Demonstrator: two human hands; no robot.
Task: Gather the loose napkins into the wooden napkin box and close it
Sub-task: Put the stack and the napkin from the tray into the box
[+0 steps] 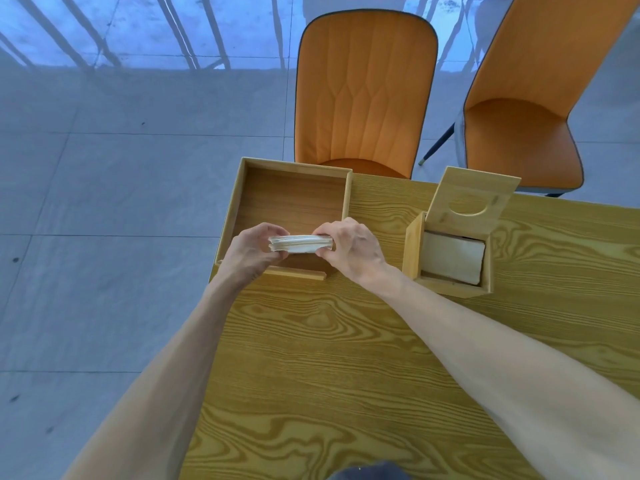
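A stack of white napkins (299,244) is held between both hands above the front part of a shallow open wooden tray (294,199). My left hand (251,251) grips the stack's left end and my right hand (351,251) grips its right end. To the right stands the wooden napkin box (446,287), its hinged lid (472,202) with a half-round slot raised upright. A pile of white napkins (452,259) lies inside the box.
The wood-grain table (346,358) has its left edge just beside the tray. Two orange chairs (363,91) (526,133) stand behind the table. Grey tiled floor (104,202) spreads to the left.
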